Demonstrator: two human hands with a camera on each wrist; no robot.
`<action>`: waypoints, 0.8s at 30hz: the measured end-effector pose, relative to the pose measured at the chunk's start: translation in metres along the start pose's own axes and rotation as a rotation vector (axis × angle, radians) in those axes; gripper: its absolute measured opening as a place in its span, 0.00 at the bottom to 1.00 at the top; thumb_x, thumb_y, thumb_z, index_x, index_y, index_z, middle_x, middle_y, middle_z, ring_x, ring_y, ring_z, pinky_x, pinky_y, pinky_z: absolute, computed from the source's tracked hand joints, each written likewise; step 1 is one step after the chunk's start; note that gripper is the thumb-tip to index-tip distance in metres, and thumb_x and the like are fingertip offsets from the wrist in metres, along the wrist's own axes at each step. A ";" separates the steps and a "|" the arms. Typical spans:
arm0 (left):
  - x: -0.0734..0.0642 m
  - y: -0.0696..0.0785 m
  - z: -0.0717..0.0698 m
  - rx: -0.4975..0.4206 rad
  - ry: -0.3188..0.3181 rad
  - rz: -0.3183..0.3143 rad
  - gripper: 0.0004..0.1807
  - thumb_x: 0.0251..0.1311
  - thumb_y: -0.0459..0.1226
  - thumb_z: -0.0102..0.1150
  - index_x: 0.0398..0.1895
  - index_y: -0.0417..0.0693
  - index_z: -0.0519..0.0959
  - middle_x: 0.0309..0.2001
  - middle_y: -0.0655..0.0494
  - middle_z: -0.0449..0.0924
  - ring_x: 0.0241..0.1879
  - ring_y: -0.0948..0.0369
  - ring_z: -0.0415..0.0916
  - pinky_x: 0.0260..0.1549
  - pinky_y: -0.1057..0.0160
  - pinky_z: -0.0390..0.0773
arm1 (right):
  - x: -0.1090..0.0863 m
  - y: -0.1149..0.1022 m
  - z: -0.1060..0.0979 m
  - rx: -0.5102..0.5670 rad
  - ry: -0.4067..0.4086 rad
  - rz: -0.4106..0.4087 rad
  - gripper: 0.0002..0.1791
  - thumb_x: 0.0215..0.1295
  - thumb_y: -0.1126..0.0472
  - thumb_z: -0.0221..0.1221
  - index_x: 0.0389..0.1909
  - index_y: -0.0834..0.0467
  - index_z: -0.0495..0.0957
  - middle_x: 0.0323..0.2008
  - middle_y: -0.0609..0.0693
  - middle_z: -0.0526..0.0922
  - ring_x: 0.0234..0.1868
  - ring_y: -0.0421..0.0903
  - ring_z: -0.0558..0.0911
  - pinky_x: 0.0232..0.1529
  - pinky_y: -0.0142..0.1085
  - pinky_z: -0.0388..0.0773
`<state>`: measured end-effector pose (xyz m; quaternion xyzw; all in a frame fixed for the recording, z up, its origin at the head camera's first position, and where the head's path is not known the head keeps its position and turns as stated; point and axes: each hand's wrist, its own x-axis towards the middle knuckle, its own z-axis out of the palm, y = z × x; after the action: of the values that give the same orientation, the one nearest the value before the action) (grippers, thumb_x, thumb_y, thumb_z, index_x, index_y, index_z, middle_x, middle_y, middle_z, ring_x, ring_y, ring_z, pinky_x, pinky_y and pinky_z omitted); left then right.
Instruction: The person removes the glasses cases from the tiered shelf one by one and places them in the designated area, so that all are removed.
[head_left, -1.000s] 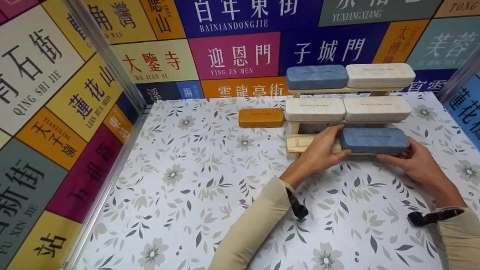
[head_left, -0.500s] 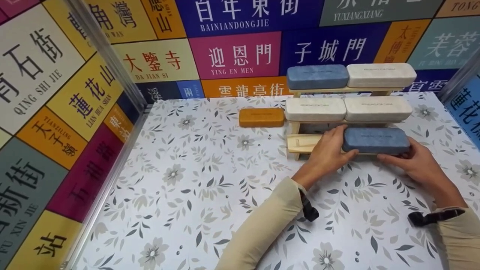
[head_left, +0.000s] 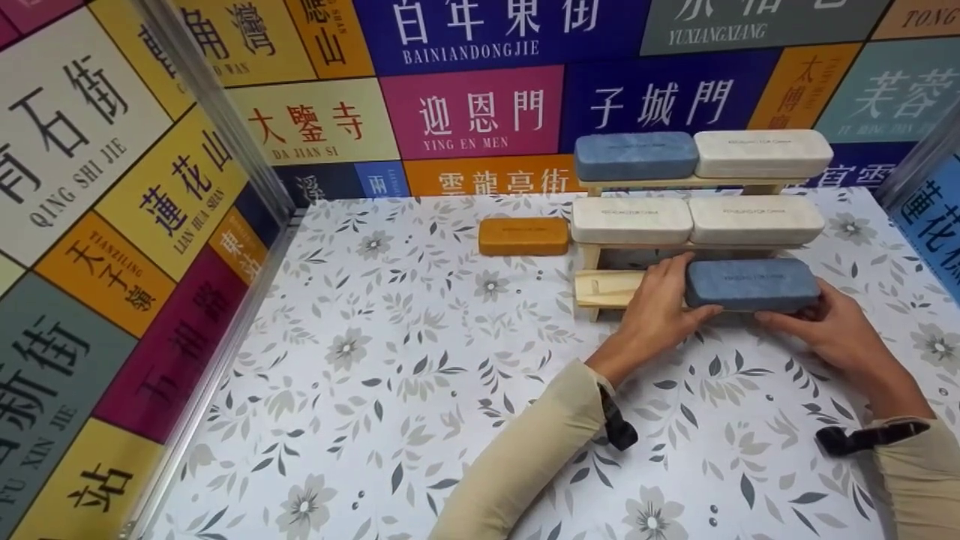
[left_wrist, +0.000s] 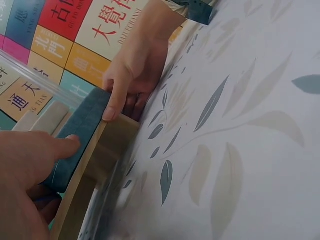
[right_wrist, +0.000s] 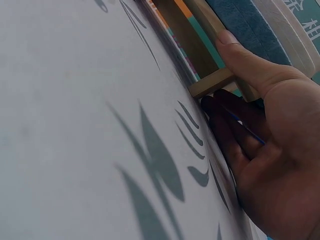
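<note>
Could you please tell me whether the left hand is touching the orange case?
No, the left hand touches the blue case on the lowest shelf, while the orange case lies apart on the table.

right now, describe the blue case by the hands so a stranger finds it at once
At the back right of the flowered table stands a three-tier wooden rack. On its lowest tier lies one blue case, between the left hand and the right hand. The other blue case, top left, has no hand beside it.
</note>
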<state>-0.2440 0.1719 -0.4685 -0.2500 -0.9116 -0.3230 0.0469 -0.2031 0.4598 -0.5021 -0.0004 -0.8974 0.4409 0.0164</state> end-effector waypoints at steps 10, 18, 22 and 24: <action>-0.004 -0.005 -0.001 -0.183 0.059 0.069 0.40 0.60 0.53 0.81 0.72 0.56 0.75 0.66 0.62 0.80 0.64 0.68 0.77 0.65 0.76 0.74 | -0.001 0.000 0.001 -0.031 -0.001 0.004 0.43 0.71 0.51 0.73 0.81 0.55 0.64 0.52 0.18 0.76 0.51 0.17 0.76 0.50 0.11 0.70; -0.008 -0.012 -0.002 -0.356 0.133 0.141 0.41 0.56 0.43 0.85 0.72 0.53 0.75 0.62 0.59 0.85 0.56 0.76 0.81 0.54 0.81 0.78 | 0.000 0.000 0.003 0.020 0.007 -0.039 0.37 0.71 0.56 0.73 0.77 0.52 0.68 0.52 0.21 0.79 0.52 0.19 0.79 0.51 0.12 0.72; -0.011 -0.016 -0.006 -0.390 0.166 0.163 0.41 0.55 0.41 0.85 0.73 0.54 0.76 0.63 0.59 0.86 0.58 0.78 0.80 0.55 0.81 0.78 | 0.000 0.000 0.003 0.069 -0.023 -0.051 0.40 0.74 0.58 0.70 0.82 0.52 0.63 0.55 0.19 0.78 0.54 0.17 0.80 0.51 0.13 0.76; -0.013 -0.018 -0.008 -0.386 0.173 0.173 0.41 0.56 0.41 0.85 0.73 0.55 0.75 0.64 0.60 0.85 0.61 0.77 0.78 0.58 0.81 0.77 | 0.000 0.000 0.002 0.081 -0.038 -0.047 0.43 0.74 0.59 0.70 0.84 0.52 0.60 0.56 0.18 0.77 0.54 0.16 0.79 0.52 0.13 0.76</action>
<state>-0.2421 0.1491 -0.4760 -0.3028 -0.8008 -0.5063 0.1036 -0.2032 0.4586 -0.5033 0.0296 -0.8787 0.4763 0.0097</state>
